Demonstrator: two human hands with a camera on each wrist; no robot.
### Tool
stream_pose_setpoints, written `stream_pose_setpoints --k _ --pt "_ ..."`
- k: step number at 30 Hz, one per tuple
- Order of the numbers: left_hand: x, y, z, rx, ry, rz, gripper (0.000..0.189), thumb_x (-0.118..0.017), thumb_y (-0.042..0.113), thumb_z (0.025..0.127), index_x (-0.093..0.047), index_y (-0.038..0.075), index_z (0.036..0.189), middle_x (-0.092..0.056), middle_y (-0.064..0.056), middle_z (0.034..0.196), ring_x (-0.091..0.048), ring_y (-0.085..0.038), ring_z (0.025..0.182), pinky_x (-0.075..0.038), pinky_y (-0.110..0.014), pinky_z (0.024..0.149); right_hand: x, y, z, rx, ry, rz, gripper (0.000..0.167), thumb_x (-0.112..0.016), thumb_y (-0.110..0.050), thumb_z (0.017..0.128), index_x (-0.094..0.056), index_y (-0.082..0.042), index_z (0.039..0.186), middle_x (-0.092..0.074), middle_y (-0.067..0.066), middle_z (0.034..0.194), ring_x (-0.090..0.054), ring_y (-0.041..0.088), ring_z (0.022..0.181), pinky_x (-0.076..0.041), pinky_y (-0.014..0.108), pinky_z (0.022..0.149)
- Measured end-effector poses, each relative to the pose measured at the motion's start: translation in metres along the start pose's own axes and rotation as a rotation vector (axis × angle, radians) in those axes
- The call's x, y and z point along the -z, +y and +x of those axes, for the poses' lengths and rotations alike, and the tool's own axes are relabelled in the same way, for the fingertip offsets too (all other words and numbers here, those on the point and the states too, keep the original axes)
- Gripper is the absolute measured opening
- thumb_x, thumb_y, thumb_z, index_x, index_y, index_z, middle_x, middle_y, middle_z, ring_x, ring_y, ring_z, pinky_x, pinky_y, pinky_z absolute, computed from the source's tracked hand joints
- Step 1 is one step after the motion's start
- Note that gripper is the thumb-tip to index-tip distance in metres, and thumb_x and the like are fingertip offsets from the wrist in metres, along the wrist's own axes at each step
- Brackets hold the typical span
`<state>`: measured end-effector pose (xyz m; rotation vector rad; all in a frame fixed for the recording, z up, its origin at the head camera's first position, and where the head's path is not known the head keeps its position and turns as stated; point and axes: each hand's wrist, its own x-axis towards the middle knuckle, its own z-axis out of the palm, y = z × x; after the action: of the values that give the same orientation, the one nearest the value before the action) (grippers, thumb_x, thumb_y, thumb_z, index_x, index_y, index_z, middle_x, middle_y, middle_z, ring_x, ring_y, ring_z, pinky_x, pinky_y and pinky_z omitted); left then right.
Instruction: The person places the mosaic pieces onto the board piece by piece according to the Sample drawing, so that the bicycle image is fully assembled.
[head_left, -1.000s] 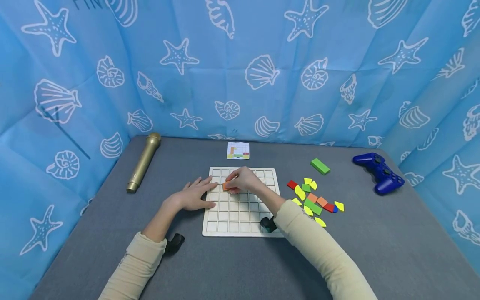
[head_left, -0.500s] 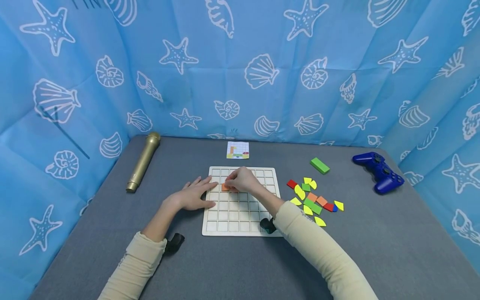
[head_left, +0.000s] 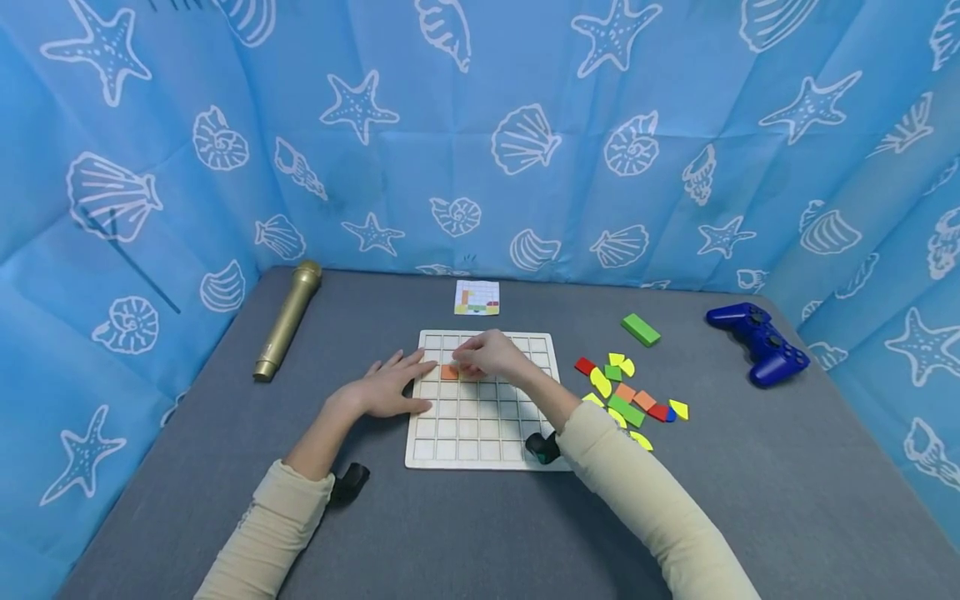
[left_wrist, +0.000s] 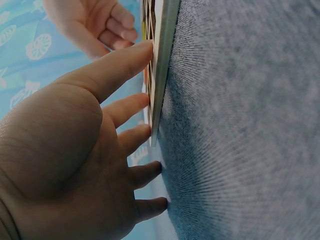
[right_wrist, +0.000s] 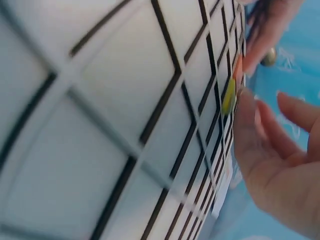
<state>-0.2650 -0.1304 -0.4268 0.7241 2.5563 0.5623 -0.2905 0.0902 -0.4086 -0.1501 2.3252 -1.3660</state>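
A white gridded board (head_left: 446, 450) lies on the grey table, with an orange square tile (head_left: 448, 372) in its upper left part. My left hand (head_left: 388, 390) rests at the board's left edge, fingers spread; in the left wrist view its thumb touches the rim. Just right of the orange tile, my right hand (head_left: 491, 357) hovers low with loosely bent fingers. The right wrist view has its thumb and fingers (right_wrist: 247, 125) parted, with nothing visible between them. A yellow piece (right_wrist: 229, 96) shows on the board close to those fingertips; the hand hides it from the head view.
Loose coloured pieces (head_left: 624, 410) lie right of the board, with a green block (head_left: 641, 330) beyond them. A small printed pattern card (head_left: 477, 297) is behind the board. A gold microphone (head_left: 288, 321) lies left, a blue game controller (head_left: 757, 343) right. Blue curtains (head_left: 450, 142) surround the table.
My right hand has let go of the orange tile and drawn slightly right, leaving the tile flat on the board. The left hand keeps its place.
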Motion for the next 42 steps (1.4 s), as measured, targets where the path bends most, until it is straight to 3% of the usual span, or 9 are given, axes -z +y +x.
stream_pose_setpoints --k 6,10,16,20,27,33,38,42 --pt "-0.001 0.002 0.002 -0.01 0.0 0.005 0.071 -0.057 0.04 0.095 -0.027 0.011 0.152 -0.011 -0.016 0.157 -0.004 -0.042 0.141 -0.004 -0.063 0.107 0.035 0.021 -0.01 -0.005 -0.217 0.19 0.035 -0.053 -0.021 0.1 -0.059 0.001 0.126 -0.064 0.016 0.107 -0.062 0.018 0.085 -0.051 0.034 0.082" --pt "0.0 0.002 0.0 -0.025 0.001 -0.002 0.071 -0.058 0.039 0.095 -0.026 0.01 0.152 -0.01 -0.017 0.157 -0.003 -0.042 0.141 -0.003 -0.063 0.107 0.063 0.039 -0.023 -0.004 -0.266 0.27 0.039 -0.05 -0.019 0.101 -0.051 0.005 0.133 -0.06 0.021 0.115 -0.062 0.018 0.087 -0.05 0.036 0.087" --pt "0.002 -0.001 -0.002 -0.031 0.004 0.004 0.071 -0.058 0.039 0.095 -0.026 0.01 0.152 -0.01 -0.017 0.157 -0.003 -0.043 0.141 -0.004 -0.064 0.107 0.096 0.064 -0.048 0.031 -0.169 0.334 0.044 -0.044 -0.018 0.104 -0.044 0.01 0.137 -0.055 0.027 0.119 -0.061 0.021 0.095 -0.048 0.038 0.091" --pt "0.002 -0.002 -0.001 -0.029 0.0 0.015 0.072 -0.057 0.04 0.095 -0.026 0.011 0.152 -0.01 -0.017 0.157 -0.003 -0.043 0.141 -0.004 -0.064 0.107 0.113 0.078 -0.061 0.035 -0.087 0.387 0.049 -0.047 -0.022 0.102 -0.04 0.011 0.139 -0.057 0.024 0.117 -0.061 0.023 0.1 -0.045 0.04 0.095" --pt "0.0 -0.002 0.001 -0.022 -0.001 0.018 0.072 -0.057 0.041 0.095 -0.026 0.01 0.152 -0.01 -0.017 0.157 -0.003 -0.043 0.141 -0.004 -0.064 0.107 0.142 0.105 -0.083 0.025 -0.017 0.36 0.055 -0.048 -0.025 0.102 -0.036 0.012 0.14 -0.061 0.017 0.112 -0.062 0.023 0.105 -0.046 0.035 0.094" --pt "0.0 -0.002 0.0 -0.012 0.0 0.026 0.072 -0.057 0.041 0.095 -0.025 0.011 0.152 -0.01 -0.016 0.157 -0.003 -0.042 0.141 -0.004 -0.063 0.107 0.164 0.122 -0.101 -0.009 0.043 0.348 0.056 -0.048 -0.025 0.102 -0.035 0.012 0.141 -0.058 0.018 0.117 -0.062 0.018 0.103 -0.047 0.032 0.092" --pt "0.001 -0.001 0.001 -0.016 0.0 0.025 0.072 -0.056 0.041 0.095 -0.025 0.011 0.152 -0.01 -0.017 0.157 -0.004 -0.043 0.141 -0.004 -0.063 0.107 0.177 0.131 -0.114 -0.022 0.07 0.345 0.06 -0.049 -0.029 0.101 -0.033 0.012 0.141 -0.059 0.013 0.117 -0.061 0.015 0.102 -0.048 0.032 0.091" --pt "0.0 -0.001 0.001 -0.016 -0.005 0.019 0.071 -0.056 0.041 0.095 -0.025 0.011 0.152 -0.01 -0.017 0.157 -0.003 -0.042 0.141 -0.004 -0.063 0.107 0.183 0.138 -0.122 -0.017 0.081 0.282 0.058 -0.048 -0.028 0.102 -0.033 0.011 0.142 -0.057 0.018 0.12 -0.061 0.014 0.103 -0.048 0.031 0.091"
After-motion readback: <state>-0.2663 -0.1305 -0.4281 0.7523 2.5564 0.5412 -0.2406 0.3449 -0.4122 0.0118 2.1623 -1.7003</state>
